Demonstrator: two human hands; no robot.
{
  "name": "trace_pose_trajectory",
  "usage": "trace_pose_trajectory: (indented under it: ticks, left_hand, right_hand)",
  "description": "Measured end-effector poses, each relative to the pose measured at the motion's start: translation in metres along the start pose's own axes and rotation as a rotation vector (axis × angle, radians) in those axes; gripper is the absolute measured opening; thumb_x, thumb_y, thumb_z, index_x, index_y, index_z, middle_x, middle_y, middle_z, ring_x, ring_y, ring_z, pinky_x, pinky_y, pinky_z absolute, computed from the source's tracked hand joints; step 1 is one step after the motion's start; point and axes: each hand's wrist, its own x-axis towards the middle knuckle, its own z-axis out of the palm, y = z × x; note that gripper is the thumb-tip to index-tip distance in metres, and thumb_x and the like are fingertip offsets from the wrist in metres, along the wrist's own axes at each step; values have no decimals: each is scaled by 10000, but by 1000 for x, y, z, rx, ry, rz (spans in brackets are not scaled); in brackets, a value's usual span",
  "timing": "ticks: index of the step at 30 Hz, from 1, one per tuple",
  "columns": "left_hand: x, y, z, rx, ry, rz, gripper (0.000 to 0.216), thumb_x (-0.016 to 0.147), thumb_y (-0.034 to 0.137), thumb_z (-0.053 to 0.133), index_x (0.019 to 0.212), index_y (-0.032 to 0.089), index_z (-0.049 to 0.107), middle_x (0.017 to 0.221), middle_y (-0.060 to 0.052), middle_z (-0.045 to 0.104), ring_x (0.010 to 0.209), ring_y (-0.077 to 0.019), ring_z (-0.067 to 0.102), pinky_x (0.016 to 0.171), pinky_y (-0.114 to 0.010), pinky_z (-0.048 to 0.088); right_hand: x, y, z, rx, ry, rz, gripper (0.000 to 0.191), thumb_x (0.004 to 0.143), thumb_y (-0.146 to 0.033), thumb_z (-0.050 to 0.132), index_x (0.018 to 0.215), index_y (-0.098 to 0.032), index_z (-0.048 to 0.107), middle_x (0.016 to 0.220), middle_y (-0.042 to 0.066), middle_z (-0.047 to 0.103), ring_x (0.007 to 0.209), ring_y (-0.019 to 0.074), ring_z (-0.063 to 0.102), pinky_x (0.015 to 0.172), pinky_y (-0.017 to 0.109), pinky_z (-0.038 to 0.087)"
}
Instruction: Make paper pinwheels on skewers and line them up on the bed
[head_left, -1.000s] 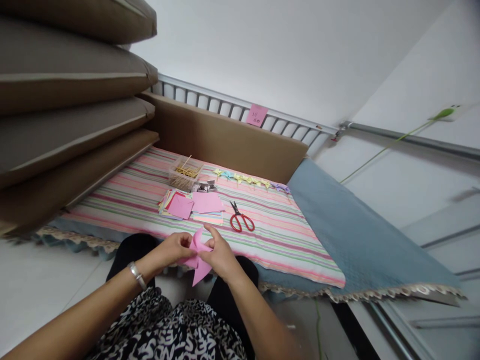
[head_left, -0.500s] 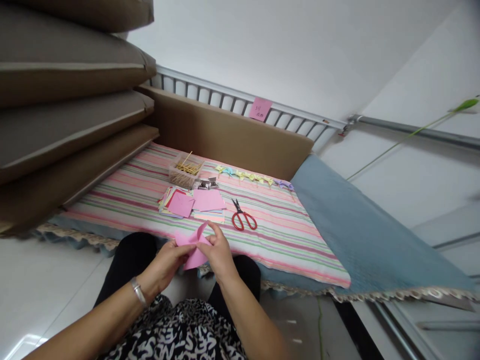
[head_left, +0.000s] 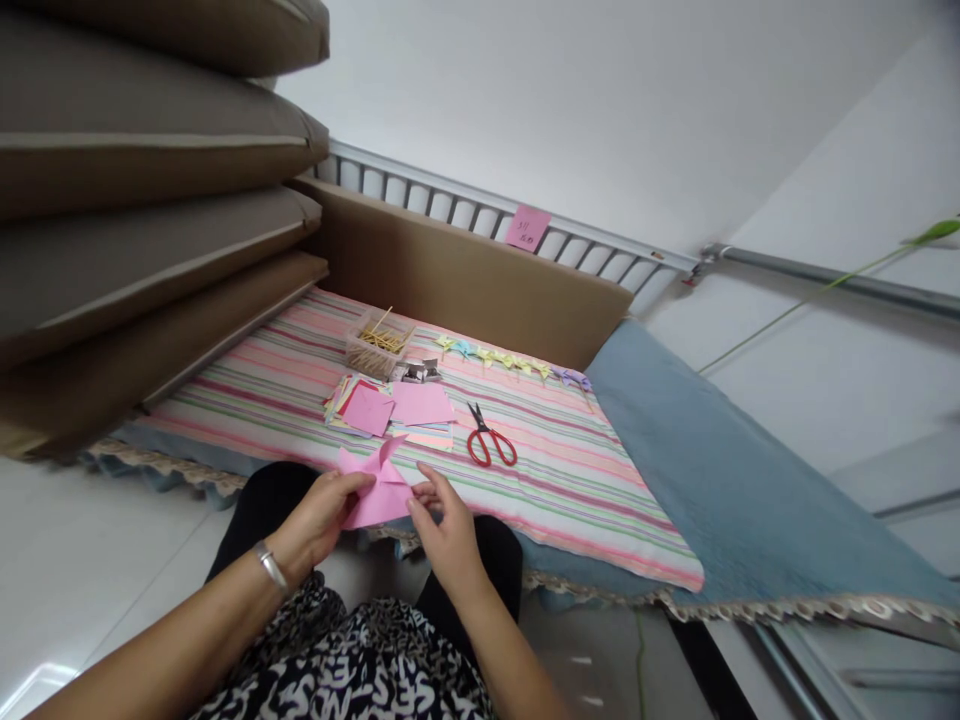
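Observation:
My left hand point(head_left: 322, 508) pinches the left side of a cut pink paper square point(head_left: 373, 488) with partly folded corners, held over my knees at the near edge of the striped bed cover point(head_left: 570, 480). At the paper's right edge my right hand point(head_left: 447, 525) has its thumb and fingers closed on a corner. A silver bracelet point(head_left: 268, 566) circles my left wrist. Beyond my hands lies a stack of coloured paper squares point(head_left: 394, 410), mostly pink on top.
Red-handled scissors point(head_left: 487, 440) lie right of the paper stack. A clear box of wooden sticks point(head_left: 375, 346), small metal clips point(head_left: 420, 372) and a row of small paper pinwheels point(head_left: 510, 362) sit farther back. Brown cushions point(head_left: 142, 220) stack at the left; a blue quilt point(head_left: 735, 500) lies right.
The pink paper has been turned and flattened out between my hands; the raised curled flap is down. My right hand has slipped to the paper's right edge.

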Motion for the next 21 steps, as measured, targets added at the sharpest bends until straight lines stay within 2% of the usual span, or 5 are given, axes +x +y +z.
trace_pose_trajectory:
  ticks: [3,5,7,12,21]
  left_hand:
    - [-2,4,-2,7,5,-6,175,511,171,763,636,94,669,526,-34,653,507,-151,566,549,-258,453]
    - [-3,5,-1,12,-5,-11,180,508,166,759,647,91,674,523,-38,655,506,-156,570,538,-259,454]
    - [-5,4,1,14,-17,-14,171,511,159,751,647,92,673,530,-44,663,503,-156,570,524,-255,452]
    - [-6,3,4,22,-20,-7,120,521,132,729,613,104,657,523,-39,670,478,-132,556,493,-225,436]
    - [1,-3,-4,92,12,6,182,496,151,728,649,89,652,525,-28,664,453,-125,537,478,-229,404]
  right_hand:
    - [-14,-4,-6,-261,-49,-246,488,784,-97,541,1246,-253,535,1242,90,545,1126,228,509,986,409,409]
    - [-19,-6,-6,-402,-70,-327,527,763,-35,512,1238,-261,541,1389,90,422,1245,248,407,1042,448,356]
    - [-19,-7,-4,-490,-45,-370,484,767,-9,479,1183,-239,574,1448,95,341,1293,257,349,1057,470,334]
    - [-14,-9,0,-521,40,-403,240,806,-55,496,949,-196,628,1400,115,403,1269,259,374,1039,466,356]
    - [-15,-14,-3,-472,42,-403,172,810,-89,549,895,-195,655,1292,120,518,1182,251,454,995,428,390]
